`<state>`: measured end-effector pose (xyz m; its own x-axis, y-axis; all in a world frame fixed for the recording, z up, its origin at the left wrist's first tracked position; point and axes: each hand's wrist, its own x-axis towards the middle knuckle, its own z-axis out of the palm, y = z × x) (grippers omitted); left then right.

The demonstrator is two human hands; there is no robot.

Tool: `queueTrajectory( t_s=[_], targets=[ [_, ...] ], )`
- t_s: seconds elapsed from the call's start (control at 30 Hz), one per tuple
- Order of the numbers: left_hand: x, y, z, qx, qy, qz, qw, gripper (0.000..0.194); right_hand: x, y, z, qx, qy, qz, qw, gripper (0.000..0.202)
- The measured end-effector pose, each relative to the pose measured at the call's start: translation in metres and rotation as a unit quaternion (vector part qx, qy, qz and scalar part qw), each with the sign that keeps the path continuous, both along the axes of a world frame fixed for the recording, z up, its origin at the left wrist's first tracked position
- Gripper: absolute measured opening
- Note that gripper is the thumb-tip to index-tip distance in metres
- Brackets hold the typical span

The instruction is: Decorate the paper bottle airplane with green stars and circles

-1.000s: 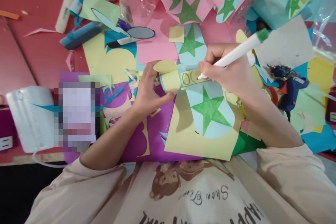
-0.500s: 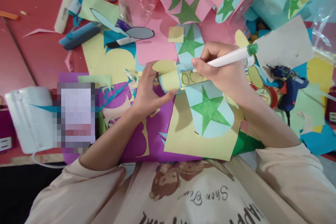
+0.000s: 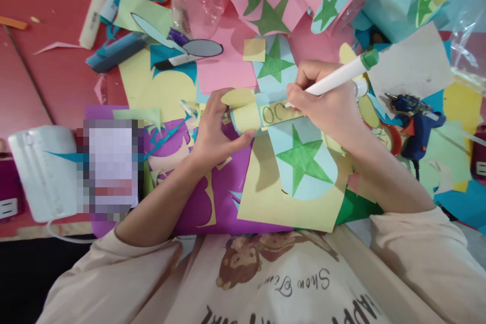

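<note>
Gripping a marker [image 3: 336,77], right hand [image 3: 326,106] writes; left hand [image 3: 214,129] pins yellow strip [image 3: 275,112].

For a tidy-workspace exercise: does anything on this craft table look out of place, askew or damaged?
Yes. A clear plastic bottle lies tipped on its side among pink paper sheets, and cut scraps litter the red table. A blue glue gun rests on loose paper beside the right hand with its white marker.

A red table [image 3: 56,76] fills the view, bare to the left of the grip and buried under coloured paper scraps [image 3: 228,68] elsewhere. Light is bright and even.
</note>
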<state>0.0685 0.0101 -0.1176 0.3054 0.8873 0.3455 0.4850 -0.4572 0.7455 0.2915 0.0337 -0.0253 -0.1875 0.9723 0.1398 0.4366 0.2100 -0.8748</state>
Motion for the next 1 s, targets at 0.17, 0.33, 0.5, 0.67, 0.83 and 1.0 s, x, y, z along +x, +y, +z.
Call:
queueTrajectory(
  t_s=[0.17,0.33,0.5,0.67,0.83,1.0],
  targets=[
    [0.0011,0.001,-0.0009,0.011,-0.007,-0.006,1.0,0.057,-0.0007,0.0002,0.002,0.001,-0.017,0.007,1.0,0.043],
    [0.0002,0.0003,-0.0019,0.015,-0.014,-0.008,1.0,0.058,0.0005,-0.0001,0.002,-0.003,-0.04,0.028,0.999,0.041],
    [-0.0008,-0.0001,-0.0016,0.011,-0.006,-0.009,1.0,0.055,-0.0005,-0.0002,0.0019,-0.021,-0.061,0.038,0.997,0.042],
    [-0.0007,0.0015,-0.0045,0.032,-0.008,-0.008,0.999,0.059,-0.0022,-0.001,0.004,-0.038,-0.077,0.047,0.995,0.042],
    [-0.0001,0.0011,-0.0035,0.012,-0.012,0.004,1.0,0.057,-0.0022,-0.0017,0.0018,-0.039,-0.062,0.055,0.996,0.04],
    [-0.0003,0.0012,-0.0031,0.018,-0.009,-0.004,1.0,0.058,0.0003,-0.0002,0.0004,-0.037,0.031,0.052,0.997,0.04]
  ],
)
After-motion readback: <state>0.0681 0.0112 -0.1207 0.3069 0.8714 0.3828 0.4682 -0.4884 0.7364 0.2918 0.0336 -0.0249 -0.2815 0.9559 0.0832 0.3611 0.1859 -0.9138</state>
